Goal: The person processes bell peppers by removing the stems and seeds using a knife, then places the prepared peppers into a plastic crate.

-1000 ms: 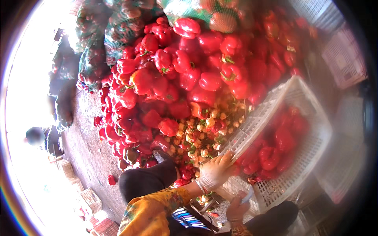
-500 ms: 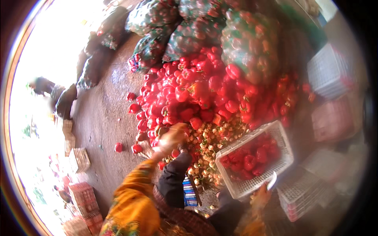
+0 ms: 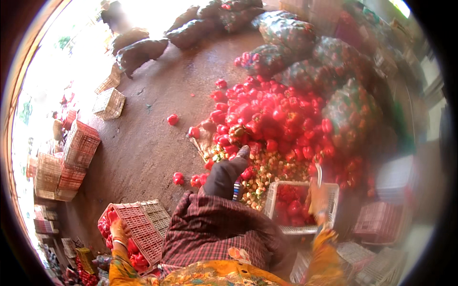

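At lower left, my left hand point(image 3: 120, 229) is at the top of a red crate point(image 3: 136, 226) filled with red bell peppers. Its fingers bend against a red bell pepper point(image 3: 112, 216); part of their grip is hidden. Over the right side of a white crate point(image 3: 273, 202), my right hand point(image 3: 320, 206), smeared by motion, is closed round a knife. The pale, curved knife blade point(image 3: 318, 174) points away from me. More red bell peppers point(image 3: 290, 204) lie inside this white crate. My outstretched leg point(image 3: 224, 176) reaches to the large pepper pile point(image 3: 272, 112).
Pale cut stem pieces point(image 3: 274, 171) cover the ground before the white crate. Filled net sacks point(image 3: 353, 112) stand behind the pile. Stacked crates point(image 3: 81, 143) rise at left, others point(image 3: 381, 221) at right. Single peppers point(image 3: 178, 178) lie about the brown floor point(image 3: 138, 162).
The view has swung left, bringing the red crate in. My left hand has gone from the pepper pile to that crate. My right hand with the knife has moved over the white crate.
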